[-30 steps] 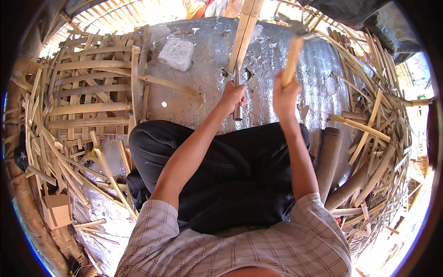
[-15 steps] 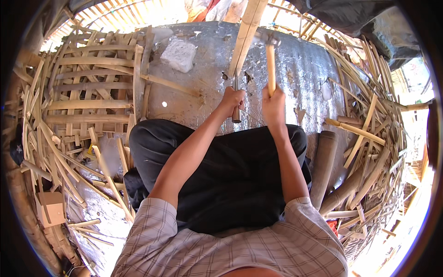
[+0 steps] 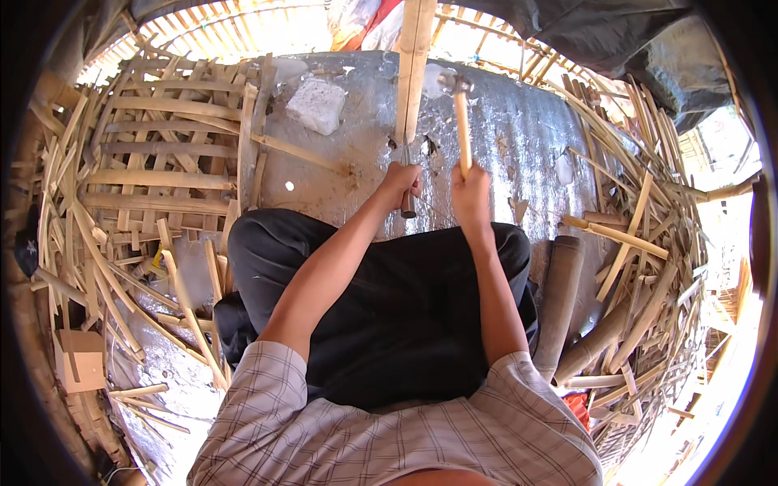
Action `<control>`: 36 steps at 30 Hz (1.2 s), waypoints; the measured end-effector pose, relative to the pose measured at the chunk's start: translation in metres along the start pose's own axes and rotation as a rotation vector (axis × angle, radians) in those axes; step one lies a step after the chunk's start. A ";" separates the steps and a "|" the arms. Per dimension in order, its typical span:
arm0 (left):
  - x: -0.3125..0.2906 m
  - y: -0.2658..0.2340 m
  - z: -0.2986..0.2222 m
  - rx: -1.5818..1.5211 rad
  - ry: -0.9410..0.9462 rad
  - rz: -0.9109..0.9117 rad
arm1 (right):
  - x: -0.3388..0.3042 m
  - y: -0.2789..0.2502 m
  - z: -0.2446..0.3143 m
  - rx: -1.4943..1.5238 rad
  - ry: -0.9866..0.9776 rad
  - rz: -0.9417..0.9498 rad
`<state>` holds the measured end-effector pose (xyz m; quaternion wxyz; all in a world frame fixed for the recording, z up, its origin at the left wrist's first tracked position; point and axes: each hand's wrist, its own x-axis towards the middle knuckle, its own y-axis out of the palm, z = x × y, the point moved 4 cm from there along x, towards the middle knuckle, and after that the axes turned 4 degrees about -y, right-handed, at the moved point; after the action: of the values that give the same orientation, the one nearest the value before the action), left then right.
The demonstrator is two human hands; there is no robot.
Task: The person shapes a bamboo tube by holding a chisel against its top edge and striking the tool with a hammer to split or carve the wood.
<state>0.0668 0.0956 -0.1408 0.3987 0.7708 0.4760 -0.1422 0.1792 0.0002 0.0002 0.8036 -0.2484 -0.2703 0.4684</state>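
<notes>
My left hand (image 3: 399, 183) is closed round a chisel (image 3: 408, 214); its butt end sticks out below the fist. The chisel's narrow blade points away from me and meets the near end of a split bamboo pole (image 3: 413, 73), though the exact contact is hard to make out. My right hand (image 3: 471, 193) grips a hammer (image 3: 463, 130) by its pale wooden handle. The metal head, slightly blurred, is at the far end of the handle, right of the pole and apart from the chisel.
Under the work lies a worn metal sheet (image 3: 519, 121) with a whitish block (image 3: 316, 105) on it. A bamboo lattice (image 3: 162, 178) is at left, a cardboard box (image 3: 79, 360) lower left. Bamboo strips (image 3: 648, 267) and a thick bamboo tube (image 3: 561, 300) are at right.
The hammer and my right hand have shifted a little left. In view, the pole's far part has swung left, while my left hand keeps its hold on the chisel.
</notes>
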 end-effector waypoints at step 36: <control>-0.148 -0.052 -0.062 0.959 0.838 -0.618 | -0.021 -0.001 -0.006 -0.245 -0.077 -0.103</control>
<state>-0.0621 0.0625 -0.0371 -0.2600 0.6808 0.6715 -0.1342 0.1750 -0.0199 -0.0077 0.7792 -0.3123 -0.3687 0.3993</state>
